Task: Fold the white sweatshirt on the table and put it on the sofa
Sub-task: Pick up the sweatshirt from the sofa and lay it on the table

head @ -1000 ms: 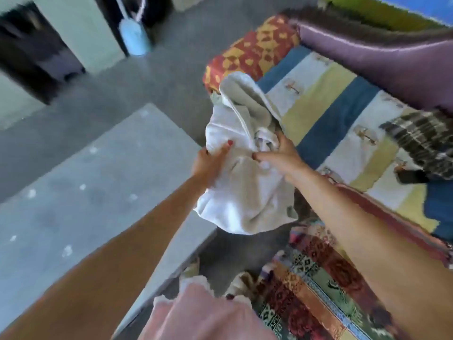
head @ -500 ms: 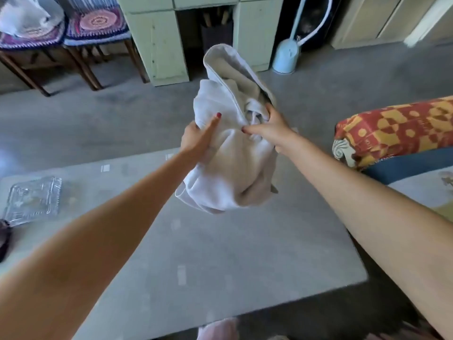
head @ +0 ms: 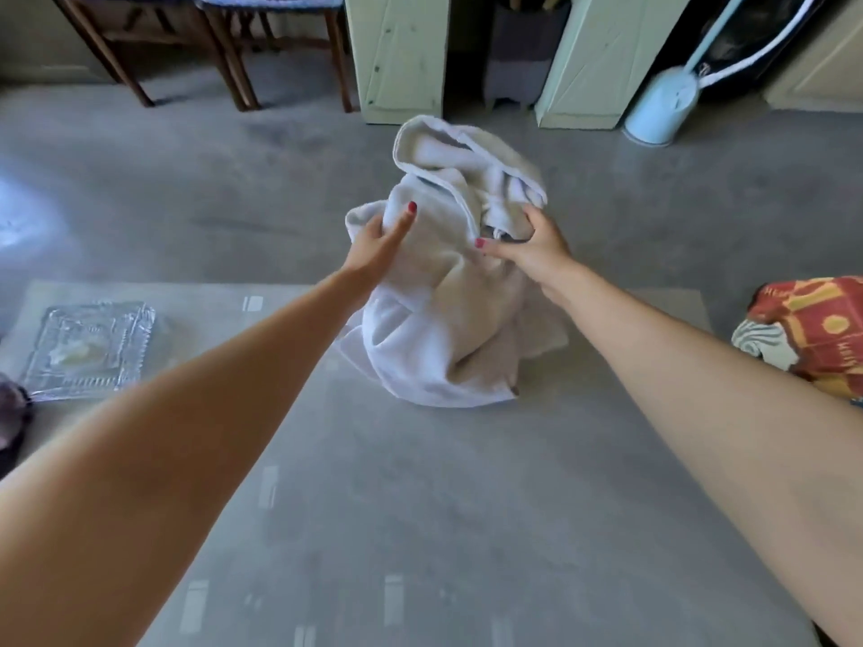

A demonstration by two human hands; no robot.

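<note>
While both hands grasp it, the white sweatshirt (head: 448, 319) stands bunched and unfolded over the far middle of the table (head: 420, 530), its lower folds resting on the tabletop and its hood end raised above the hands. The left hand (head: 373, 242) holds the cloth on its left side, thumb laid flat along the front, the other fingers hidden behind the fabric. The right hand (head: 532, 247) pinches a gathered fold near the neck opening — thumb and fingers curled round it. Both forearms reach forward across the table from the near edge.

Surroundings, working outward:
- A clear glass dish (head: 88, 350) sits at the left end of the table, well apart from the sweatshirt; a dark item at the far left edge of view is cut off and cannot be identified.
- A red and yellow patterned cushion (head: 812, 333) shows at the right edge, beyond the table's right end; little more of the seat under it is visible.
- Beyond the table lies bare grey floor (head: 187, 193).
- Against the far wall stand pale green cabinet panels (head: 401, 58) with a dark gap between them, wooden chairs (head: 224, 44) to the left, and a light blue stand base (head: 658, 109) with a white tube rising from it to the right.

Nothing lies between the hands and the sweatshirt — the tabletop near the garment carries only faint pale marks.
</note>
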